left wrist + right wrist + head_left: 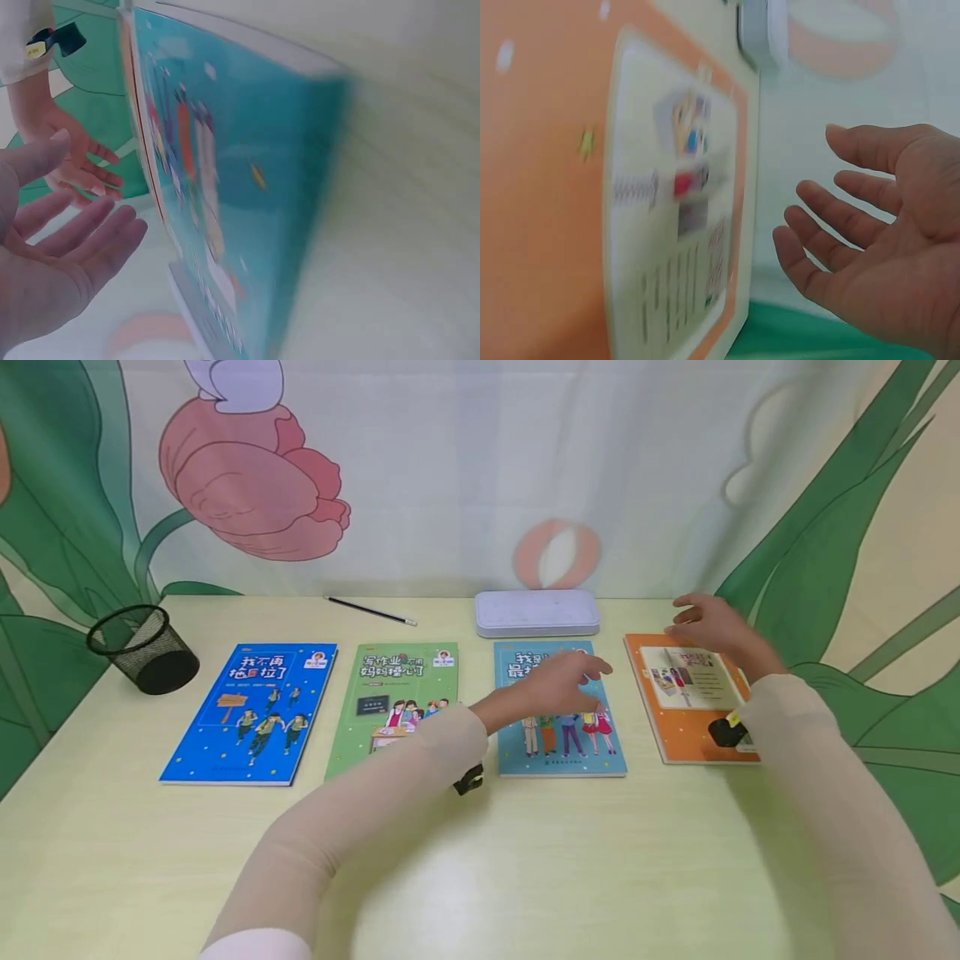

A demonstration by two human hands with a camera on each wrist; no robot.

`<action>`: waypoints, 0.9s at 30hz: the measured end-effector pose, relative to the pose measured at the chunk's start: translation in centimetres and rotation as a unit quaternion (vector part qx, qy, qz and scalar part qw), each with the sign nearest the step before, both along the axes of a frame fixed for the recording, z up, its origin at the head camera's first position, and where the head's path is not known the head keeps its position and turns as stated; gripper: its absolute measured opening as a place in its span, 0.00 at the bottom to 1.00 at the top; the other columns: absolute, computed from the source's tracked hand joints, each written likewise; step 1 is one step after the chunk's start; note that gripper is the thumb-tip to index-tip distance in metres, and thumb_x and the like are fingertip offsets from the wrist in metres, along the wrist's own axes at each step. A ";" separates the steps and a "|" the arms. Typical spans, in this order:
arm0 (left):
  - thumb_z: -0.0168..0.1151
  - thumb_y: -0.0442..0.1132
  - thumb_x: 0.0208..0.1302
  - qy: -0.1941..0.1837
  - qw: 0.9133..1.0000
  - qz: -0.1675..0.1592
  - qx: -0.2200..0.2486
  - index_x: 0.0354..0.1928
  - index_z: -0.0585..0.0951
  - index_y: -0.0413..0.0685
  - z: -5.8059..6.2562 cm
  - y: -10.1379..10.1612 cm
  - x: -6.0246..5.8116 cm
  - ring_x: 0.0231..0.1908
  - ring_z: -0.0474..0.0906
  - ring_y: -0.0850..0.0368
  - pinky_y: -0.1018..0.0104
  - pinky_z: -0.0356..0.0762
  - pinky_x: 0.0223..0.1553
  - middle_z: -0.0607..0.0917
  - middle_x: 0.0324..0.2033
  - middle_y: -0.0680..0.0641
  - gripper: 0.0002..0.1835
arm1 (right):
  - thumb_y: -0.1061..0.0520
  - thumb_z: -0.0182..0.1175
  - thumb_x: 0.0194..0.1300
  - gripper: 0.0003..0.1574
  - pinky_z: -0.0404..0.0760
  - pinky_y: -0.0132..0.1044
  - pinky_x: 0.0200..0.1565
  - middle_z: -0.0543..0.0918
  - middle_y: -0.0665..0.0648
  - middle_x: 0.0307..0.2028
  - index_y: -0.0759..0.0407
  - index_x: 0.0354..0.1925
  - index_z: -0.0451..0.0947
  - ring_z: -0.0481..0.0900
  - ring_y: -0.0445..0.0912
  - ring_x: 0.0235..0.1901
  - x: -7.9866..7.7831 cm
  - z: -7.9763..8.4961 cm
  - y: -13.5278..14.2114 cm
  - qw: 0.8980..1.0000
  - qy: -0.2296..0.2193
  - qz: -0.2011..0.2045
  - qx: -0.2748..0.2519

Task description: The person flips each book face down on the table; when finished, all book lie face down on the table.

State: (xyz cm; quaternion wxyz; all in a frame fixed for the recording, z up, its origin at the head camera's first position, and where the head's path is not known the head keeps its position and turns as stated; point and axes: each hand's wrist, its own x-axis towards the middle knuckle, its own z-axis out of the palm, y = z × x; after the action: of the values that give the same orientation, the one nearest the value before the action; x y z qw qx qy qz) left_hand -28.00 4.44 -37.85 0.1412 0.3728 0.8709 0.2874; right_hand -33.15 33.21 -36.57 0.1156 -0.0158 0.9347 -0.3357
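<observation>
Left hand (553, 683) and right hand (711, 631) are hovering apart, fingers loose, holding nothing. Orange book (678, 733) is lying below the right, light-blue book (558, 762) below the left; careful handling would be pinching by opposite edges.

1. The head view looks forward and down over the desk (555, 877).
2. The left wrist view, turned sideways, looks closely along the teal book (251, 112) toward the right hand (716, 631).
3. The right wrist view, also sideways, nears the orange book (547, 217).
4. The head view shares both books.
</observation>
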 end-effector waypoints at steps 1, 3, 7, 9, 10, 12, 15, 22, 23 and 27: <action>0.68 0.41 0.65 0.001 1.000 -0.004 -0.002 0.68 0.74 0.45 0.0 -0.5 0.0 0.62 0.78 0.51 0.64 0.78 0.59 0.81 0.62 0.44 0.30 | 0.52 0.54 0.75 0.43 0.67 0.65 0.64 0.63 0.78 0.68 0.67 0.76 0.48 0.64 0.70 0.67 -0.1 0.1 -0.5 1.000 0.003 0.009 -0.003; 0.69 0.42 0.65 0.007 1.000 -0.013 -0.009 0.68 0.74 0.45 0.3 -1.6 0.0 0.65 0.74 0.51 0.62 0.75 0.64 0.80 0.64 0.46 0.30 | 0.51 0.54 0.75 0.42 0.68 0.65 0.64 0.66 0.77 0.67 0.67 0.75 0.51 0.65 0.69 0.67 -0.3 0.3 -1.3 1.000 0.010 0.026 0.000; 0.70 0.42 0.63 0.014 0.999 -0.033 -0.025 0.68 0.74 0.45 0.6 -3.4 0.3 0.70 0.69 0.51 0.58 0.70 0.69 0.78 0.66 0.48 0.31 | 0.53 0.57 0.73 0.39 0.69 0.64 0.65 0.68 0.75 0.67 0.67 0.73 0.55 0.67 0.68 0.66 -0.7 0.1 -3.0 0.999 0.010 0.047 0.002; 0.71 0.41 0.63 0.020 0.998 -0.047 -0.036 0.67 0.75 0.45 0.3 -4.3 0.5 0.70 0.68 0.51 0.58 0.68 0.70 0.77 0.67 0.48 0.31 | 0.54 0.58 0.73 0.39 0.69 0.63 0.66 0.69 0.74 0.66 0.67 0.73 0.57 0.68 0.67 0.66 -0.9 -0.2 -3.7 0.998 0.007 0.058 0.001; 0.71 0.41 0.62 0.025 0.997 -0.056 -0.042 0.67 0.75 0.44 0.2 -4.7 0.6 0.71 0.68 0.50 0.57 0.68 0.70 0.77 0.67 0.47 0.31 | 0.55 0.58 0.72 0.38 0.70 0.63 0.66 0.69 0.74 0.67 0.67 0.72 0.57 0.68 0.67 0.66 -1.0 -0.4 -4.1 0.998 0.006 0.064 -0.003; 0.70 0.42 0.63 0.036 0.995 -0.073 -0.055 0.66 0.76 0.45 -0.4 -5.5 1.0 0.72 0.66 0.49 0.55 0.65 0.72 0.75 0.68 0.45 0.30 | 0.56 0.58 0.72 0.37 0.70 0.62 0.65 0.70 0.74 0.66 0.67 0.72 0.58 0.69 0.67 0.66 -1.1 -0.8 -4.9 0.997 0.004 0.076 -0.002; 0.71 0.43 0.63 0.057 0.991 -0.097 -0.076 0.66 0.76 0.45 -1.2 -6.3 1.5 0.75 0.61 0.47 0.52 0.59 0.75 0.72 0.71 0.43 0.30 | 0.56 0.59 0.72 0.36 0.71 0.61 0.65 0.70 0.73 0.67 0.67 0.71 0.60 0.69 0.66 0.66 -1.2 -1.0 -6.0 0.997 -0.004 0.082 0.009; 0.73 0.48 0.60 0.052 0.987 -0.105 -0.110 0.68 0.75 0.51 -1.7 -7.2 1.9 0.78 0.52 0.45 0.49 0.58 0.75 0.66 0.74 0.44 0.34 | 0.58 0.60 0.71 0.37 0.72 0.61 0.65 0.68 0.72 0.69 0.64 0.72 0.60 0.67 0.67 0.68 -1.5 -1.7 -7.6 0.995 -0.031 0.089 0.010; 0.73 0.48 0.60 0.046 0.987 -0.105 -0.112 0.68 0.75 0.51 -1.7 -7.3 2.0 0.78 0.51 0.45 0.49 0.58 0.75 0.65 0.75 0.44 0.34 | 0.58 0.60 0.71 0.37 0.72 0.60 0.65 0.68 0.72 0.69 0.64 0.72 0.60 0.67 0.67 0.68 -1.5 -1.8 -7.8 0.995 -0.035 0.091 0.008; 0.76 0.46 0.57 0.025 0.986 -0.118 -0.116 0.67 0.76 0.50 -1.7 -7.8 2.1 0.78 0.52 0.42 0.48 0.58 0.75 0.65 0.75 0.43 0.35 | 0.58 0.61 0.70 0.39 0.73 0.59 0.65 0.67 0.73 0.69 0.64 0.73 0.59 0.67 0.67 0.68 -1.6 -2.2 -8.5 0.994 -0.041 0.103 0.002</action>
State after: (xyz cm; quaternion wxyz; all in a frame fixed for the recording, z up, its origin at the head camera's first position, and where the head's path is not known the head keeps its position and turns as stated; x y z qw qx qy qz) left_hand -25.94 -3.36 -39.52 0.1948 0.4612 0.8515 0.1561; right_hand -34.74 24.66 -38.74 0.1877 -0.0979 0.9232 -0.3206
